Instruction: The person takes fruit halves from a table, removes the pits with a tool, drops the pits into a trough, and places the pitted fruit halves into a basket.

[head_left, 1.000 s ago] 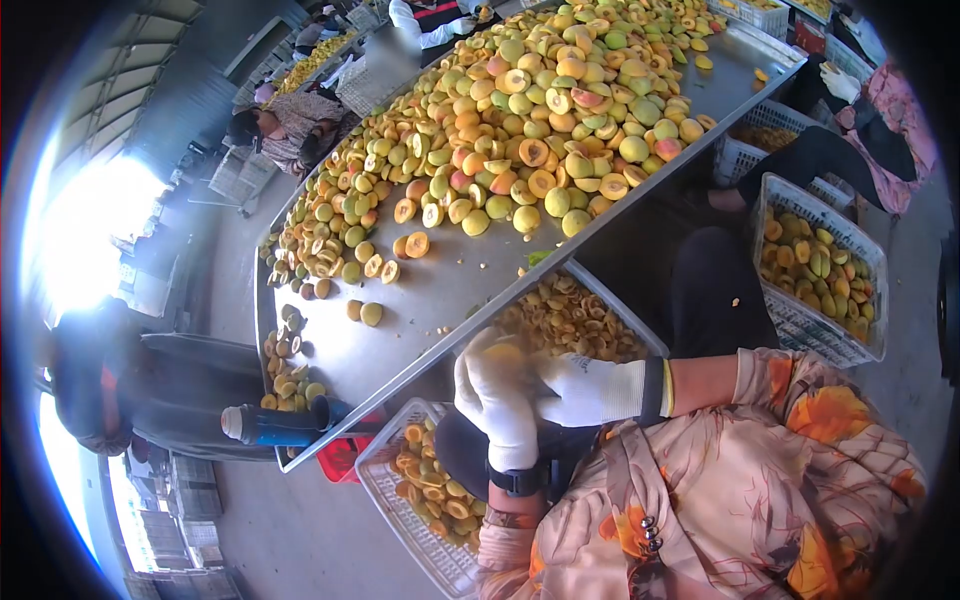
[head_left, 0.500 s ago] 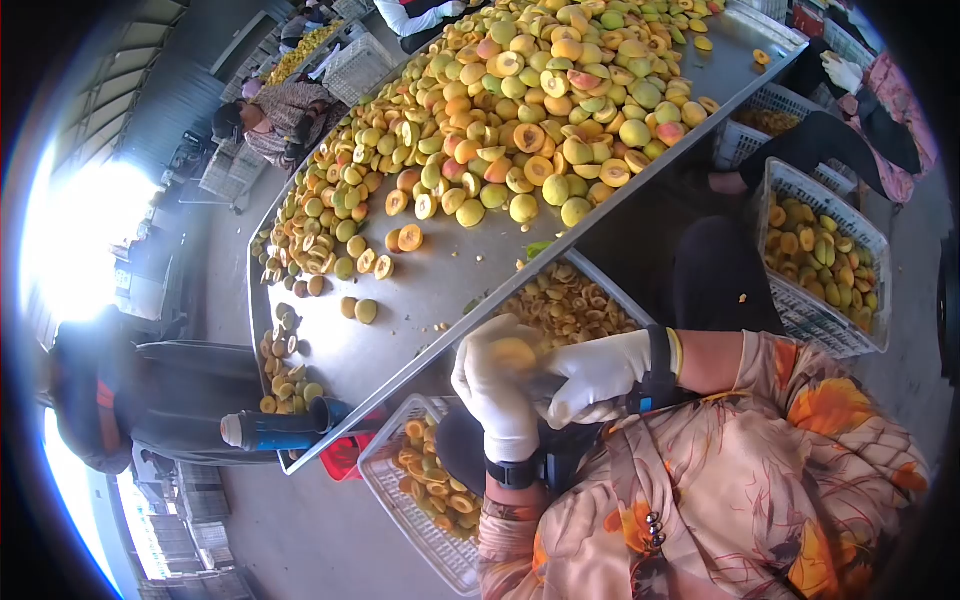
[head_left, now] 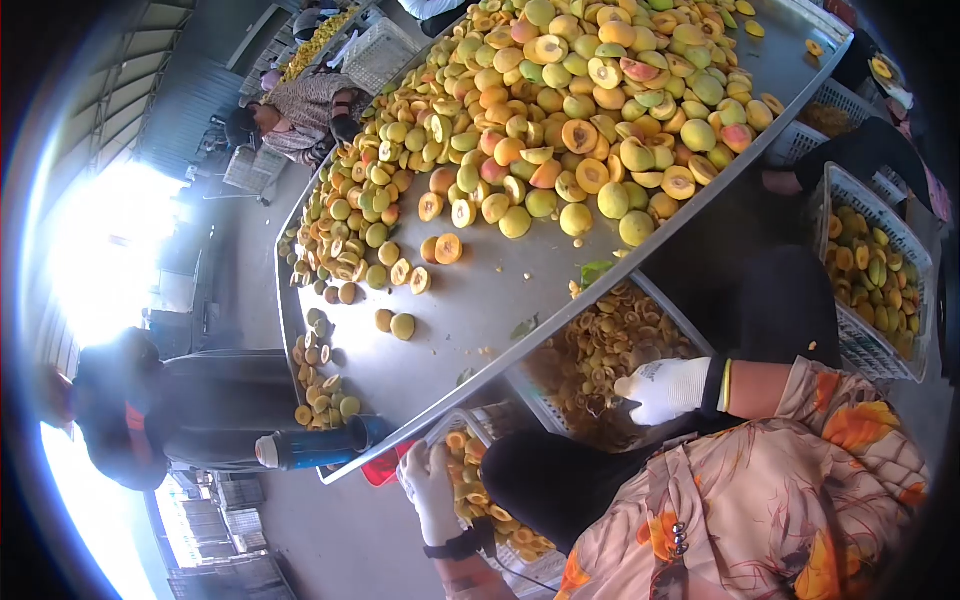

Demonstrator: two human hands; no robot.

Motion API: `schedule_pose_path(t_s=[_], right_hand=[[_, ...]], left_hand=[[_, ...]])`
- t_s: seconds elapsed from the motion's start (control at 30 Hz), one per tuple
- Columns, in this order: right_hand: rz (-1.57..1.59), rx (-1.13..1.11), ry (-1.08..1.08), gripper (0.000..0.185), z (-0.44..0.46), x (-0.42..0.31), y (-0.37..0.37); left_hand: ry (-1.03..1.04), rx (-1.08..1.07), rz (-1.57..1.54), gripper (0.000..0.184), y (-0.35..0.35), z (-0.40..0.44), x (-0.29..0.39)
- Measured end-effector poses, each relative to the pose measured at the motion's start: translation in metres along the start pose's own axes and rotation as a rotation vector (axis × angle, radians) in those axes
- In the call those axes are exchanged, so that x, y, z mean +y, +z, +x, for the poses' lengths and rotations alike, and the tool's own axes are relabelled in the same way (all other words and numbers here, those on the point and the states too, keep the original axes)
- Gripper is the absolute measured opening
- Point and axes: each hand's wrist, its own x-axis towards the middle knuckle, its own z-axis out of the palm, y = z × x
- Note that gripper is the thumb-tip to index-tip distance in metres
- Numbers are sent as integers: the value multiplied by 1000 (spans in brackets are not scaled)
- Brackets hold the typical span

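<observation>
The yellow-green fruit (head_left: 540,125) is lying in a broad heap on the metal surface (head_left: 480,280), many pieces showing a cut face, and a few strays are resting on bare metal between the heap and the surface's near edge. The hands are standing well apart, both wearing white gloves. The left hand (head_left: 430,485) is hovering beyond that edge, at a basket (head_left: 525,572) holding fruit halves; the right hand (head_left: 665,390) is hovering over a crate (head_left: 675,315) of smaller pieces (head_left: 600,345) just beneath the edge. The fingers are partly turning away, so I cannot tell whether either hand is gripping anything. Another basket (head_left: 870,340) is standing off the surface's right side.

Each half is probably weighing little, feeling firm at the skin but softer and slicker at the cut face. The rounded skin is likely offering the best hold, with hard pinching risking bruises.
</observation>
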Motion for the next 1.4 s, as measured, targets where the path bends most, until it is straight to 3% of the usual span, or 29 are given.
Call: schedule_pose_path(t_s=[0.2,0.27,0.33,0.5,0.6,0.73,0.77,0.8,0.9,1.0,1.1,1.27,1.4], right_hand=[[53,-96,10,32,8,7,-6],[83,-113,0,30,10,13,-6],[86,-100,-12,27,17,22,2],[163,-134,-1,27,19,23,-4],[161,-86,-15,28,17,17,-8],[214,72,-20,30,21,11,-4],[207,92,0,31,18,11,-7],[201,109,21,33,13,4,-18],[304,437,-141,33,19,9,1],[269,621,-237,32,14,-20,2],[325,697,-284,32,3,-54,-2],[257,815,-501,27,-9,-71,13],[169,832,-546,33,-30,-81,13]], left_hand=[[270,-4,-203,43,83,178,111],[420,28,-29,49,120,229,139],[444,-4,44,56,140,257,170],[316,-236,140,64,161,276,196],[150,-416,-209,63,189,298,157],[241,-142,-404,49,187,244,158],[40,-272,-660,38,180,226,164],[9,-327,-845,39,167,204,170],[-80,-448,-1321,39,120,129,189],[-6,-543,-1382,40,90,64,192],[57,-476,-1461,42,75,3,197],[-76,-367,-1628,53,42,-60,223],[22,-186,-1510,55,31,-83,232]])
